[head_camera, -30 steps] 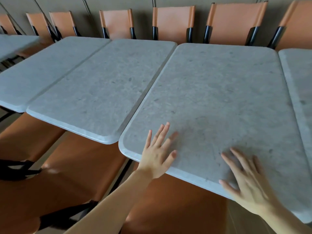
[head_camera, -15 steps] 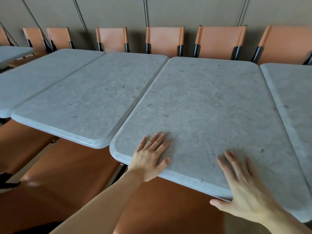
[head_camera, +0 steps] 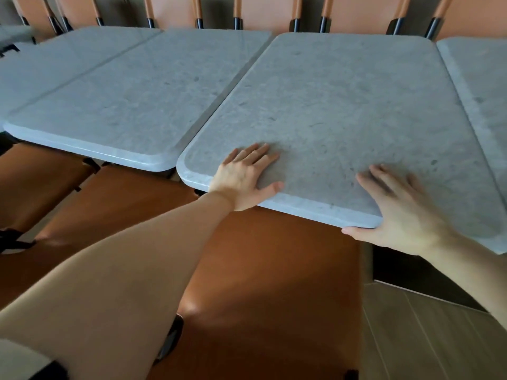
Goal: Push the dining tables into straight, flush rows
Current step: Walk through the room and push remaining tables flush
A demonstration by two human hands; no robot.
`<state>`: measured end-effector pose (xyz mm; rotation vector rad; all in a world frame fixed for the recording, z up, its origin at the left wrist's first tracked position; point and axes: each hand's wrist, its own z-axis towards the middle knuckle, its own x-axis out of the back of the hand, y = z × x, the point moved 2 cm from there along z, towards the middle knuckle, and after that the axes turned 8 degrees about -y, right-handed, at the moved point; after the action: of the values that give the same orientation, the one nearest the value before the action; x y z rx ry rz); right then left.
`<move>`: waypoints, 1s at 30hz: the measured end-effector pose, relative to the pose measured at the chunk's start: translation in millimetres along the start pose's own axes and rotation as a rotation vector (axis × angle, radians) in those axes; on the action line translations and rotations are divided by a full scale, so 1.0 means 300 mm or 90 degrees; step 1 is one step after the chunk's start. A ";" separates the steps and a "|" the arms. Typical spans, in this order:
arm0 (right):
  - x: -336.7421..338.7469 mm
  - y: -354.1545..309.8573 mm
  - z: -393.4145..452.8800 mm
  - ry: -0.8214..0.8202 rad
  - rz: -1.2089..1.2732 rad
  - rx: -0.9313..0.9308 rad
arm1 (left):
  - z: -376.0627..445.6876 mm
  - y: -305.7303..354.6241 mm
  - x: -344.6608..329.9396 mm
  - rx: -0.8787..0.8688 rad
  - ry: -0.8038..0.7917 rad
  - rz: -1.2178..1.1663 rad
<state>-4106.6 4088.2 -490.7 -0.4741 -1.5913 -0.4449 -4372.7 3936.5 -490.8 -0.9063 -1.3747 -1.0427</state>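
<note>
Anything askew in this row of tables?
Yes. The table under the left hand and right hand juts nearer than the neighbouring table on its left, so the front edges form a step, not a flush line.

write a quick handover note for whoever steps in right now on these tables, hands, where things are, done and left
Left hand: flat on the middle table near its front left corner, fingers straight, thumb along the front edge.
Right hand: flat on the same table's front edge, thumb hooked under the rim, fingers blurred.
Tables: the middle table's front edge sits nearer the person than that of the left neighbour table, so that join is not flush. A narrow gap shows to the right neighbour table.
Done: the tables further left look flush.
Left: push the middle table away until the front edges line up, then check the right gap.
</note>
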 end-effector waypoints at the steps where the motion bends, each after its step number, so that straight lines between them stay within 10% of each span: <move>1: 0.001 0.003 0.000 0.003 -0.006 0.001 | 0.000 0.000 0.000 0.000 0.005 -0.002; 23: -0.012 0.005 -0.008 0.077 -0.034 0.023 | 0.002 0.001 0.008 0.014 0.013 -0.026; 30: 0.012 -0.025 -0.030 -0.026 0.039 -0.069 | 0.004 -0.005 0.025 -0.037 -0.134 -0.005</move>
<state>-4103.4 4077.2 -486.3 -0.6163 -1.5926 -0.4799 -4375.0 3936.8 -483.4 -1.0787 -1.5294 -1.0192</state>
